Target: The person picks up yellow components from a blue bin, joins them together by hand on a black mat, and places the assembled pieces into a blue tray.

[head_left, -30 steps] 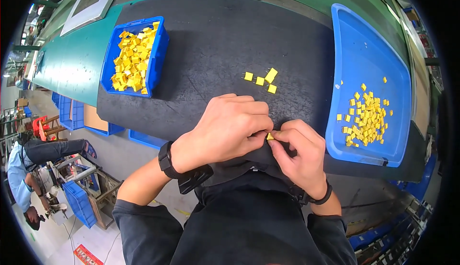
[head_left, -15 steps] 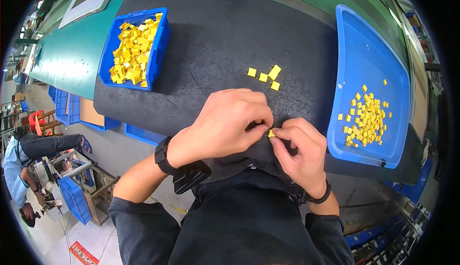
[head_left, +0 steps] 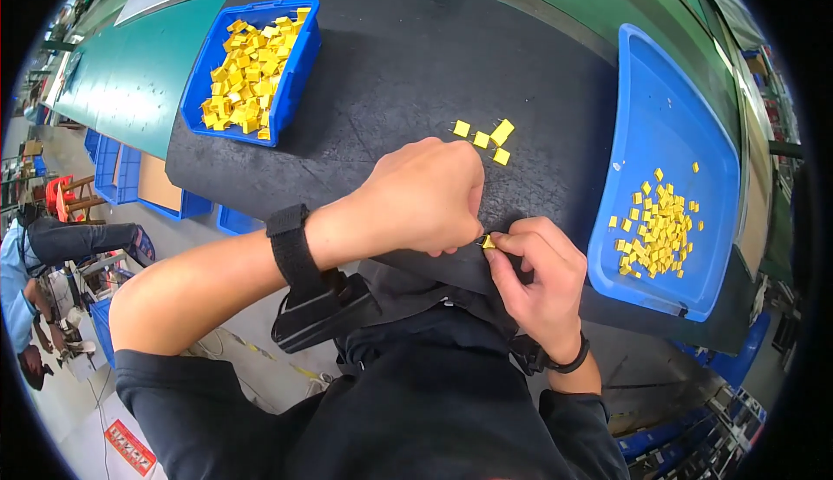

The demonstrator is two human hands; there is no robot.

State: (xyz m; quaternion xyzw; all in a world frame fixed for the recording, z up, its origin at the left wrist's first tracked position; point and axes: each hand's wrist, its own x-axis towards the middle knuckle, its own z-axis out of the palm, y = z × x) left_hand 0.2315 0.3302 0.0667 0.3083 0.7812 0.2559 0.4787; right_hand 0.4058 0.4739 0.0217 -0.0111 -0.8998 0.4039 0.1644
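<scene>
A small yellow box capacitor is pinched between the thumb and forefinger of my right hand, just over the near edge of the black mat. Its dark wire leads point left toward my left hand. That hand is curled closed, knuckles up, right beside the leads; its fingertips are mostly hidden beneath it, and I cannot see what they grip. Beyond my hands, several loose yellow capacitors lie in a loose group on the black mat.
A deep blue bin heaped with yellow capacitors stands at the far left. On the right is a shallow blue tray with more capacitors in its near part. At the left, a person in a light blue shirt works beside blue crates.
My left wrist has rolled over and its elbow has swung outward to the left, hiding the fingertips. My right hand keeps its pinch on the capacitor. The view has shifted slightly.
</scene>
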